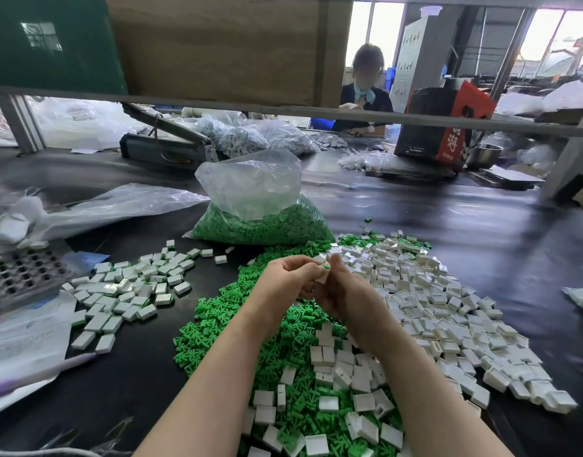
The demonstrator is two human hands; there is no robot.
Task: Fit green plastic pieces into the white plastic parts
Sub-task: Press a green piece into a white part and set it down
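Observation:
My left hand (285, 278) and my right hand (344, 291) meet above the table's middle, fingertips pinched together. Between them sit a small green plastic piece (325, 266) and a white plastic part (323, 275); which hand holds which is hard to tell. Below my hands spreads a heap of loose green pieces (224, 328). A wide pile of white parts (441, 305) covers the table to the right and runs toward me. On the left lies a group of white parts with green showing at their edges (125, 288).
A clear bag of green pieces (260, 219) stands behind the heaps. A grey tray with holes (20, 275) and plastic sheets lie at the left. Another person sits across the black table (481, 232), beside a dark red box (441, 123). A metal rail crosses overhead.

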